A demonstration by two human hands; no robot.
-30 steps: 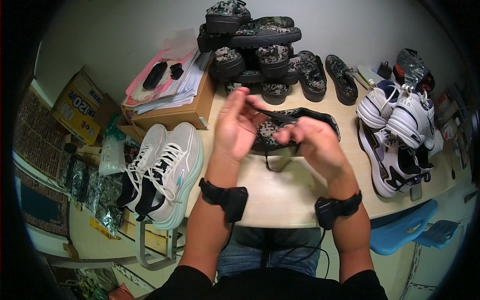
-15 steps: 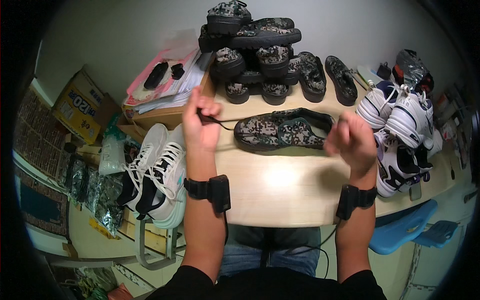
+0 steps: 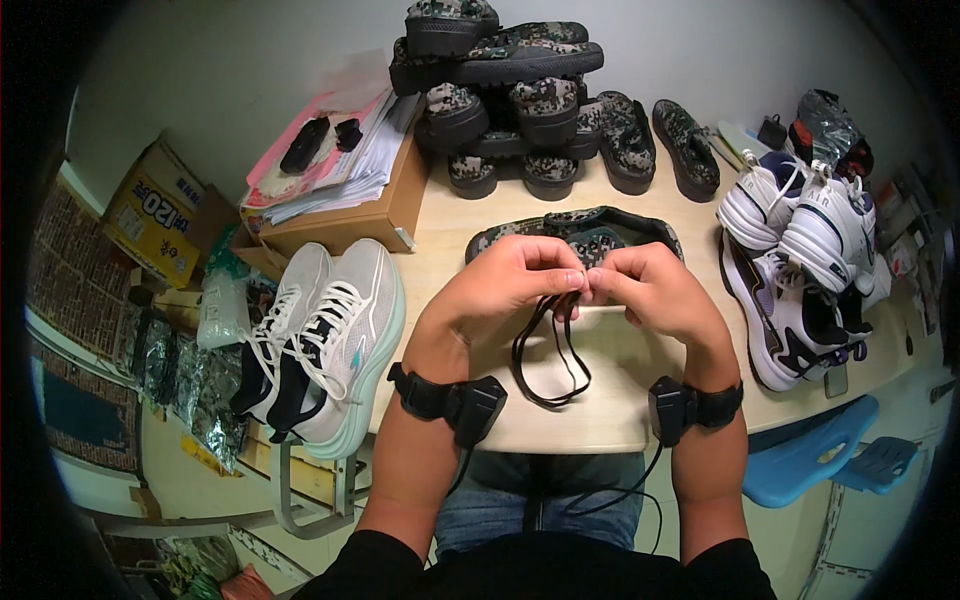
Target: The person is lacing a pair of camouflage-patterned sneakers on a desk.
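Before me on the table, my left hand and my right hand meet, fingertips nearly touching. Both pinch a thin black shoelace, which hangs below the fingers in loops over the tabletop. Just beyond the hands lies a camouflage shoe with a dark sole, its toe to the left. My hands cover part of its near side. Whether the lace is threaded through the shoe cannot be seen.
Camouflage shoes are stacked at the back. Grey-white sneakers stand left, beside a cardboard box with papers. White sneakers are piled right, above a blue stool. Cables trail from my wrist straps.
My hands were apart, the left drawing a dark lace out left of the shoe and the right raised by its heel. They have come together in front of the shoe, with the lace now looped below.
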